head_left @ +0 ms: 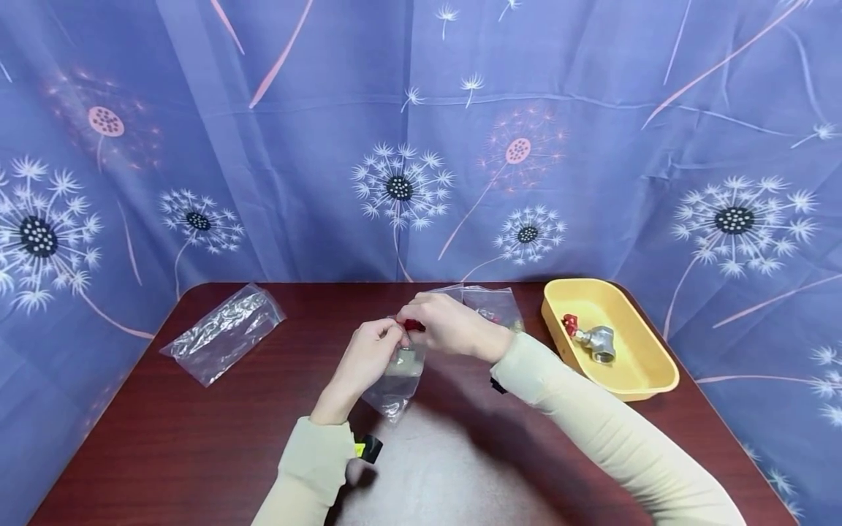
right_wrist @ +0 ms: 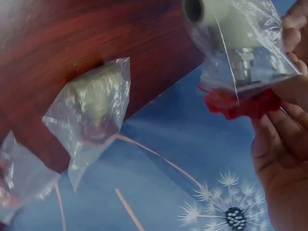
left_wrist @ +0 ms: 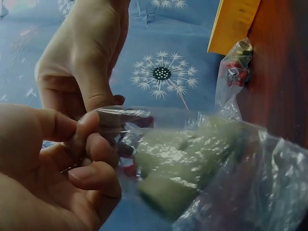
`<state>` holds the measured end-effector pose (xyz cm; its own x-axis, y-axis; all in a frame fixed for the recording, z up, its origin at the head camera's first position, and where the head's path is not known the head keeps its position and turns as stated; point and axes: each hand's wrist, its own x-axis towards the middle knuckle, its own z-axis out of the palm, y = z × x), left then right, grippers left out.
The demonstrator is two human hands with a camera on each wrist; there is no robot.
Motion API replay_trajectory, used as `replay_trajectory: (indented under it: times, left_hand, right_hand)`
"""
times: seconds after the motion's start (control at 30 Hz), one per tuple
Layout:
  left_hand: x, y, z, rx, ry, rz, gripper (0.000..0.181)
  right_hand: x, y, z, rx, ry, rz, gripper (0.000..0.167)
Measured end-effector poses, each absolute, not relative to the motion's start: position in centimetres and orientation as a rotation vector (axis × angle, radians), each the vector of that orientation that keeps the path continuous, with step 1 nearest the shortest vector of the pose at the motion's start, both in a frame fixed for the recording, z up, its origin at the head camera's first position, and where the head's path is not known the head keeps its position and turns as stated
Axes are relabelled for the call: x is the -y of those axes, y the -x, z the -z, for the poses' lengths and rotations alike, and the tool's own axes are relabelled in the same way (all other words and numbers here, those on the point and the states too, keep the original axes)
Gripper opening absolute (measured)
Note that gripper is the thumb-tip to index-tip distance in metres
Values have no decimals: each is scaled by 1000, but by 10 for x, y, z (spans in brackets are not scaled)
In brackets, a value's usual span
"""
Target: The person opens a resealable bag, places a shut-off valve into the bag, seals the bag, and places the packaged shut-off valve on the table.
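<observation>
A clear plastic bag (head_left: 395, 405) hangs from both hands above the table's middle. Inside it is a pale green valve (left_wrist: 178, 159) with a red handle (right_wrist: 240, 106), which shows at the bag's upper end. The left hand (head_left: 368, 358) pinches the bag's edge between thumb and fingers; its curled fingers fill the left of the left wrist view. Close against it, the right hand (head_left: 454, 325) grips the bag's top by the red handle. How the right fingertips lie is partly hidden.
An empty-looking clear bag (head_left: 226, 332) lies at the back left. More bagged valves (head_left: 493, 307) lie behind the right hand. On the right, a yellow tray (head_left: 645, 365) holds a metal valve (head_left: 600, 343) with a red handle. A patterned blue curtain (head_left: 296, 183) stands behind the table.
</observation>
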<state>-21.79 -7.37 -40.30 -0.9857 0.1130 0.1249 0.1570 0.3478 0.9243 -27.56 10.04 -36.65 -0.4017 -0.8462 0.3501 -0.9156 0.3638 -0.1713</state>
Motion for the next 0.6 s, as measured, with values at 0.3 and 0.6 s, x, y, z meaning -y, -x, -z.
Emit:
replay_trajectory:
  times: [0.3, 0.6]
  left_hand:
    - [74, 217, 405, 2426, 238, 1831, 23]
    - [75, 220, 402, 2429, 180, 1774, 26]
  right_hand:
    - [-103, 278, 382, 2630, -1392, -983, 17]
    - [-101, 259, 404, 2763, -636, -1282, 8]
